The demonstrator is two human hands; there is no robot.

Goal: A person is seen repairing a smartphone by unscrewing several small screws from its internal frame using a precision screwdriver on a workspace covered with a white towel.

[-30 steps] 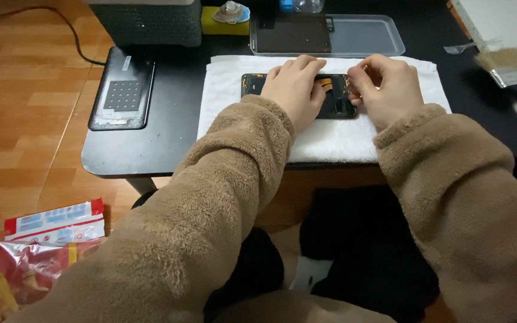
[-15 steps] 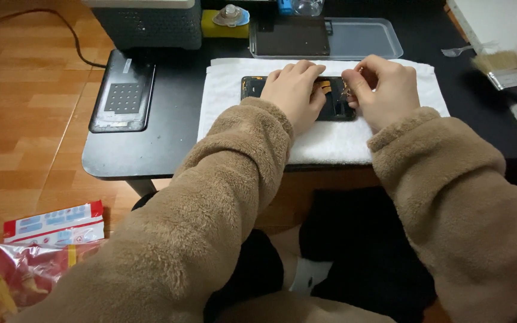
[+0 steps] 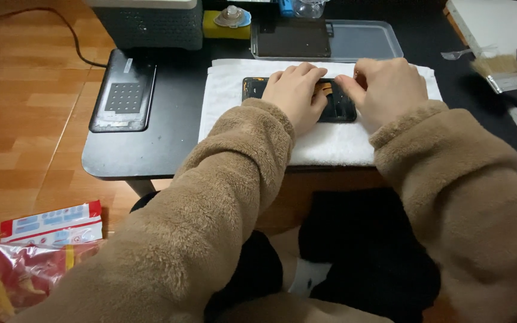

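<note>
Seen from the head camera, looking down: a person in fuzzy tan fleece sleeves sat at a low, dark, round-cornered table [image 3: 151,155]. A folded white towel [image 3: 330,143] lay spread on it, and on the towel rested a flat black opened phone body with orange inner parts [image 3: 336,104], lying lengthwise near the towel's far edge.

The left hand [image 3: 294,96] lay flat over the left half of the phone body, its fingers [image 3: 303,73] extended and close together, pressing down on it. The right hand [image 3: 390,90] sat just beside it over the phone's right end, its fingers [image 3: 360,87] curled and pinched together at the phone's upper right part; whether they clamped anything small there could not be told.

Behind the towel stood a clear shallow plastic tray [image 3: 366,42] with a dark rectangular panel lying in it. To the left on the table lay a black rectangular pad with a grey dotted square [image 3: 124,93], and behind that a grey perforated machine housing [image 3: 151,27]. A yellow sponge with a clear suction cup on top [image 3: 228,21] sat between the machine and the tray. At the far right lay a flat paintbrush with pale bristles [image 3: 504,72].

On the orange wooden floor [image 3: 25,119] at lower left lay a red and clear snack bag [image 3: 31,257].
</note>
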